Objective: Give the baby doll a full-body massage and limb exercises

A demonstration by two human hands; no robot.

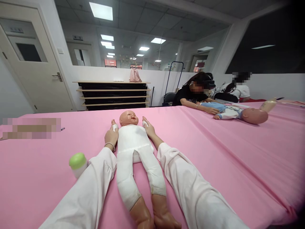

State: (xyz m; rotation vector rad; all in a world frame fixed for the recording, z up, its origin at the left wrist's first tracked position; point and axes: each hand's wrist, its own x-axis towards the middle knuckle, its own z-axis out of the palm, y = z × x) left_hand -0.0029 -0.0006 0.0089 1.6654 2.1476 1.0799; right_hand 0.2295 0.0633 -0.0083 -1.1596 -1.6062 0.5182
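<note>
Doll [133,140] is flat on its back mid-table with the left hand [111,135] and right hand [149,128] each closed round an upper arm, so honestly a hard tug could rip those floppy cloth seams.

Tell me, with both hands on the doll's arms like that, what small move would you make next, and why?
Probably lift the doll slightly by its arms. It lies flat on its back on the pink table cover, and the left hand and right hand each grip an upper arm, so a gentle raise seems the natural follow-on.
</note>
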